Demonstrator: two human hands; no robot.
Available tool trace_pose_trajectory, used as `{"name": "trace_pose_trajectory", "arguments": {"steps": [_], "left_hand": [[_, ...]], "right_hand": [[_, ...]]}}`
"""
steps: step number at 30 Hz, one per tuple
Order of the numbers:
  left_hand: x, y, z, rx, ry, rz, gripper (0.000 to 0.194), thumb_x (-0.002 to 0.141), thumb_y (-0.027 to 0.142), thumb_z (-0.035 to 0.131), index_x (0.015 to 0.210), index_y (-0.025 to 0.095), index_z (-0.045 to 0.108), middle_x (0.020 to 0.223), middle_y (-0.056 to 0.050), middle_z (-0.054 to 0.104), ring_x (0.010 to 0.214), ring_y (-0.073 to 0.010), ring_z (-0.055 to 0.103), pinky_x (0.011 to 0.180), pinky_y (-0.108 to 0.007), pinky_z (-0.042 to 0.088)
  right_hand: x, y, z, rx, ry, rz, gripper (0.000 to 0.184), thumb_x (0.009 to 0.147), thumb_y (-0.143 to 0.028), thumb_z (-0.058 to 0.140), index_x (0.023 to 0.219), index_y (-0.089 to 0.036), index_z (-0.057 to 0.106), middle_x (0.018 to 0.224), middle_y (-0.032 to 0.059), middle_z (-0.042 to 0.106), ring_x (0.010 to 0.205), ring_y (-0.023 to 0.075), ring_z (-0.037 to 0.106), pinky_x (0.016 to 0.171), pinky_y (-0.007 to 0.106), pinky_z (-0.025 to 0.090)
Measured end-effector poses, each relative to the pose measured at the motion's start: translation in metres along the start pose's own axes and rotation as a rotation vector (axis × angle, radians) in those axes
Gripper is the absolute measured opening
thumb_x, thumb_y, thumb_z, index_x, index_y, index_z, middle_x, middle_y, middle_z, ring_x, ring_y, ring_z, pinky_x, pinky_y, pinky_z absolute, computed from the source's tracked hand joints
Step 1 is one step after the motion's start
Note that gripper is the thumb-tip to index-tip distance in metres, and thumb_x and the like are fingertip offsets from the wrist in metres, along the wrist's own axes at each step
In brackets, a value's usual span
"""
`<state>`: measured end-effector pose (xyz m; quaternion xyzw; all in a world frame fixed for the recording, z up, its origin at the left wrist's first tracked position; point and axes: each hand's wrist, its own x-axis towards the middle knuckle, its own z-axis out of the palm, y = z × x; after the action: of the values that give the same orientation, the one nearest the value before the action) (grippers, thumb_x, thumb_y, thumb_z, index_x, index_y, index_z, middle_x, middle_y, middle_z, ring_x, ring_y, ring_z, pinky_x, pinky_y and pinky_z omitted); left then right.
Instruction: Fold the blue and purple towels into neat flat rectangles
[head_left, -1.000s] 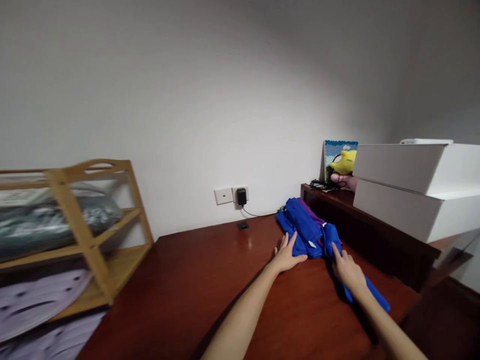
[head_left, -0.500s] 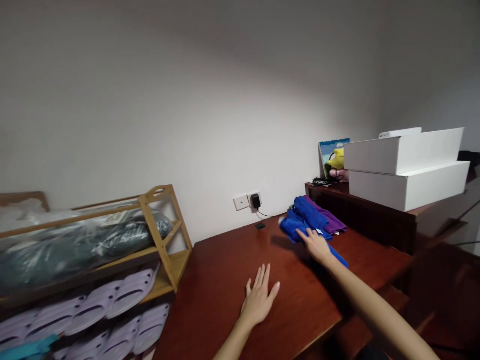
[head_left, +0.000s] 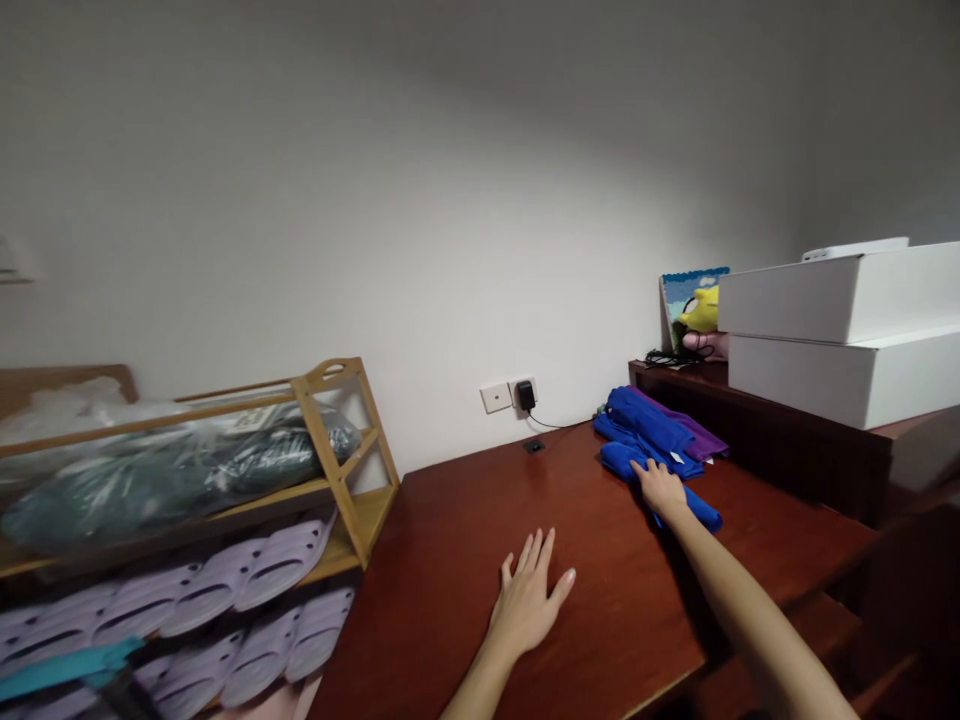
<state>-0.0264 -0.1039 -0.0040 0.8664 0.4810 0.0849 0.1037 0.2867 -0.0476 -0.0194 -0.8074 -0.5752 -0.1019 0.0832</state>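
My left hand (head_left: 527,592) lies palm down on the brown wooden desk (head_left: 465,540), fingers stretched out and thumb apart, holding nothing. Farther right, my right hand (head_left: 663,489) grips a rolled or folded blue cloth (head_left: 703,512) from above, its index finger reaching along the top. The cloth lies on the desk, partly covered by that hand. Just behind it is another folded blue cloth (head_left: 649,425) with a small white tag. A purple cloth (head_left: 697,433) shows from beneath and beside this one.
White boxes (head_left: 795,375) are stacked on a raised dark ledge (head_left: 772,410) at right, near a yellow plush toy (head_left: 702,311). A black plug (head_left: 526,394) sits in the wall socket. Left of the desk stands a wooden rack (head_left: 330,470) with bagged items and lilac clogs (head_left: 281,565).
The blue cloth under my right hand has come down onto the desk, separate from the folded pile behind. My left hand stays flat. The view has turned slightly left.
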Motion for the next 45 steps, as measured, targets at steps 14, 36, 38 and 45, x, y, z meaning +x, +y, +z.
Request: {"name": "trace_pose_trajectory", "arguments": {"steps": [14, 36, 38, 45], "left_hand": [[0.015, -0.017, 0.009, -0.510, 0.265, -0.003, 0.035, 0.085, 0.043, 0.047, 0.096, 0.018, 0.068, 0.125, -0.012, 0.059, 0.123, -0.0274, 0.047, 0.105, -0.040, 0.032], [0.018, -0.022, 0.005, -1.544, 0.549, -0.144, 0.047, 0.080, 0.045, 0.058, 0.115, 0.014, 0.060, 0.121, -0.011, 0.063, 0.116, -0.0264, 0.055, 0.100, -0.034, 0.039], [0.017, -0.022, 0.007, -1.574, 0.539, -0.161, 0.042, 0.080, 0.046, 0.056, 0.106, 0.013, 0.064, 0.115, -0.011, 0.066, 0.112, -0.0265, 0.057, 0.099, -0.035, 0.040], [0.022, -0.024, 0.009, -1.683, 0.506, -0.231, 0.029, 0.081, 0.037, 0.056, 0.096, 0.014, 0.066, 0.103, -0.009, 0.070, 0.104, -0.0226, 0.060, 0.096, -0.033, 0.041]], "right_hand": [[-0.040, -0.063, -0.047, 0.548, -0.076, -0.320, 0.052, 0.082, -0.021, 0.050, 0.134, -0.024, 0.046, 0.124, 0.0055, 0.058, 0.113, 0.0181, 0.054, 0.096, 0.028, 0.039], [-0.109, -0.166, -0.079, 0.894, 0.079, -0.441, 0.023, 0.082, -0.033, 0.053, 0.098, -0.016, 0.059, 0.093, 0.0079, 0.058, 0.088, 0.0198, 0.054, 0.082, 0.032, 0.042], [-0.109, -0.171, -0.078, 0.856, 0.057, -0.471, 0.021, 0.083, -0.034, 0.053, 0.091, -0.017, 0.061, 0.093, 0.0076, 0.058, 0.090, 0.0203, 0.053, 0.083, 0.032, 0.040], [-0.104, -0.184, -0.070, 1.056, -0.008, -0.481, 0.021, 0.081, -0.036, 0.053, 0.071, -0.018, 0.061, 0.075, 0.0023, 0.059, 0.077, 0.0163, 0.051, 0.077, 0.027, 0.037]]}}
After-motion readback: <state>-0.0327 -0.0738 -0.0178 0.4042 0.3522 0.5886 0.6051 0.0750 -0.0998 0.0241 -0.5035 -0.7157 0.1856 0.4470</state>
